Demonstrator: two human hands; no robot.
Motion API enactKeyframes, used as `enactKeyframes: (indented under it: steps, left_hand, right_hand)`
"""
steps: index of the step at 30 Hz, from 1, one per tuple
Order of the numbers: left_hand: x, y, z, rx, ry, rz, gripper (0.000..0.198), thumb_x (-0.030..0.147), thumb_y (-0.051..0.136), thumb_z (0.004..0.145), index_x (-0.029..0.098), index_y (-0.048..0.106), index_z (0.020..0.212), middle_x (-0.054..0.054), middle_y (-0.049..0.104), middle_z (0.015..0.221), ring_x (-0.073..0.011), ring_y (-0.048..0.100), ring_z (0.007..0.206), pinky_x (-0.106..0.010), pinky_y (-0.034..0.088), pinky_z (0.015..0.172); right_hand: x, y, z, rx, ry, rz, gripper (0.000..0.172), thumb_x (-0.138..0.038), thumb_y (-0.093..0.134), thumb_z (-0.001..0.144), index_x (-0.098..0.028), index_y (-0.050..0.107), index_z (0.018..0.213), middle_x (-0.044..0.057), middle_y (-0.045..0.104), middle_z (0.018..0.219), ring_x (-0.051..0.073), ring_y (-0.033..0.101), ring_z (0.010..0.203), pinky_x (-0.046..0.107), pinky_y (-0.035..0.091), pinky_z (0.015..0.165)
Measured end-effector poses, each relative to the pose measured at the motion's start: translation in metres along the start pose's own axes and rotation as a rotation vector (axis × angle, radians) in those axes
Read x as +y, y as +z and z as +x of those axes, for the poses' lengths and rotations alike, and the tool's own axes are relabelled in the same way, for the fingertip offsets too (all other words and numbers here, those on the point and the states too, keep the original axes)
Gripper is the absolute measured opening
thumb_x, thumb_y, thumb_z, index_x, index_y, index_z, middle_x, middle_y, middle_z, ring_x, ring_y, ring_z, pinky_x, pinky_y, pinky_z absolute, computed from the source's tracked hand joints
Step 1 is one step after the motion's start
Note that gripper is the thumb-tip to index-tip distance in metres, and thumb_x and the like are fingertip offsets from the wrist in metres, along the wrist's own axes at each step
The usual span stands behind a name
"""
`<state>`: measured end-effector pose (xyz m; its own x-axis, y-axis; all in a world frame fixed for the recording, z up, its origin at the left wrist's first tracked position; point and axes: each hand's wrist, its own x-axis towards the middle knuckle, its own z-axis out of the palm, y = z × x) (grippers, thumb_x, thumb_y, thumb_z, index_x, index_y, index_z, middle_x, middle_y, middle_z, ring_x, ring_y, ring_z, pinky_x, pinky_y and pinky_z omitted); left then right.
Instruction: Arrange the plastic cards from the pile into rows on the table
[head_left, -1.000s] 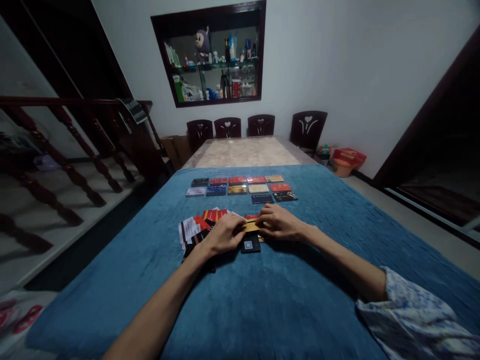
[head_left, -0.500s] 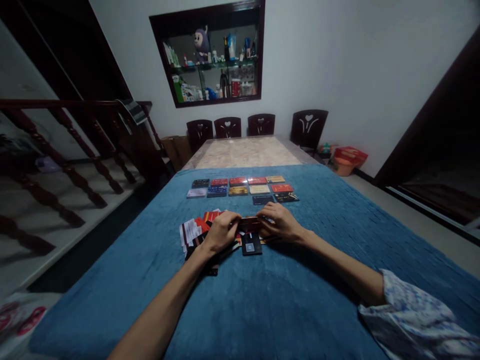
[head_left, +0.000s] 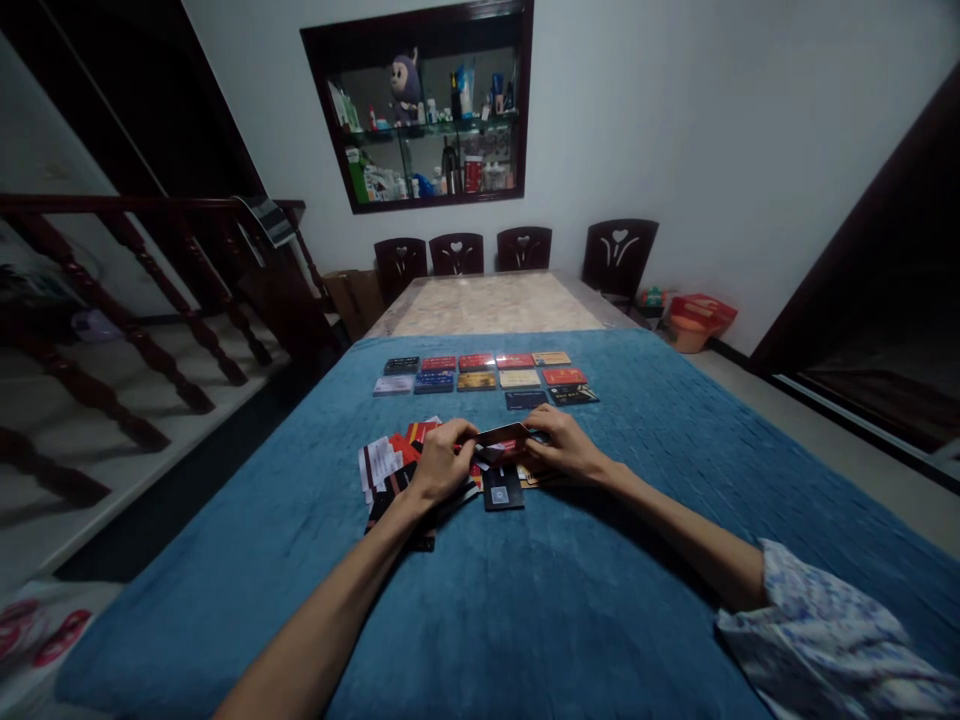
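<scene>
Both of my hands meet over a loose pile of cards (head_left: 390,462) on a blue cloth (head_left: 525,600). My left hand (head_left: 441,467) and my right hand (head_left: 561,448) each pinch one end of a single card (head_left: 504,436), lifted slightly above the pile and tilted. A black card with a QR mark (head_left: 502,488) lies just below the held card. Farther out, several cards lie in neat rows (head_left: 487,378) on the cloth.
Beyond the cloth the marble table top (head_left: 491,302) shows, with several dark chairs (head_left: 525,247) behind it. A wooden stair railing (head_left: 135,300) runs along the left. A wall niche (head_left: 427,110) holds bottles and a toy. A red basket (head_left: 697,318) sits on the floor at right.
The card between my hands has been lifted off the pile and tipped up on its edge; a second ago it lay flat and yellow-faced under my fingers.
</scene>
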<state>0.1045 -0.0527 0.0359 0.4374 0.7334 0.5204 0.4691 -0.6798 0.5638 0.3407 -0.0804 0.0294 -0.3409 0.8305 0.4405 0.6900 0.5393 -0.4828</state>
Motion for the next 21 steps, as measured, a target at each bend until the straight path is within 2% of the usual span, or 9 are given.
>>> enactKeyframes:
  steps: [5, 9, 15, 17, 21]
  left_hand:
    - [0.005, 0.004, 0.0, 0.015, -0.076, -0.124, 0.016, 0.01, 0.053, 0.079, 0.018, 0.067, 0.081, -0.001, 0.072, 0.079, -0.0151, 0.067, 0.074, -0.027, 0.053, 0.074]
    - [0.007, 0.009, 0.001, -0.018, -0.125, -0.287, 0.013, 0.013, 0.054, 0.08, 0.016, 0.066, 0.083, -0.003, 0.073, 0.083, -0.0151, 0.068, 0.076, -0.026, 0.054, 0.074]
    - [0.009, 0.01, 0.0, -0.041, -0.053, -0.241, 0.014, 0.013, 0.054, 0.082, 0.016, 0.067, 0.086, -0.002, 0.072, 0.083, -0.0148, 0.068, 0.078, -0.026, 0.054, 0.075]
    - [0.008, 0.007, -0.001, -0.021, -0.021, -0.197, 0.013, 0.015, 0.056, 0.083, 0.017, 0.067, 0.088, -0.002, 0.073, 0.085, -0.0151, 0.068, 0.079, -0.027, 0.055, 0.077]
    - [0.003, -0.001, -0.002, 0.048, 0.04, -0.138, 0.016, 0.013, 0.056, 0.083, 0.017, 0.066, 0.094, -0.004, 0.073, 0.093, -0.0163, 0.069, 0.084, -0.03, 0.056, 0.082]
  right_hand:
    - [-0.003, 0.005, 0.0, 0.064, 0.007, 0.113, 0.018, -0.013, 0.055, 0.078, -0.02, 0.069, 0.086, 0.005, 0.067, 0.084, 0.022, 0.055, 0.087, 0.036, 0.046, 0.08]
    - [-0.01, 0.006, 0.001, 0.05, -0.016, 0.145, 0.023, -0.019, 0.056, 0.085, -0.022, 0.072, 0.101, 0.006, 0.07, 0.095, 0.023, 0.058, 0.094, 0.04, 0.046, 0.089]
    - [-0.008, 0.009, -0.001, 0.08, -0.061, 0.228, 0.024, -0.022, 0.051, 0.091, -0.02, 0.069, 0.107, 0.008, 0.07, 0.101, 0.021, 0.063, 0.096, 0.036, 0.049, 0.086]
    - [-0.003, 0.009, -0.001, 0.113, -0.119, 0.181, 0.022, -0.02, 0.05, 0.092, -0.019, 0.068, 0.104, 0.007, 0.07, 0.097, 0.02, 0.063, 0.09, 0.033, 0.049, 0.081]
    - [0.004, 0.007, 0.001, 0.179, -0.201, -0.078, 0.011, -0.018, 0.054, 0.091, -0.018, 0.065, 0.09, 0.005, 0.066, 0.08, 0.018, 0.056, 0.076, 0.029, 0.043, 0.069]
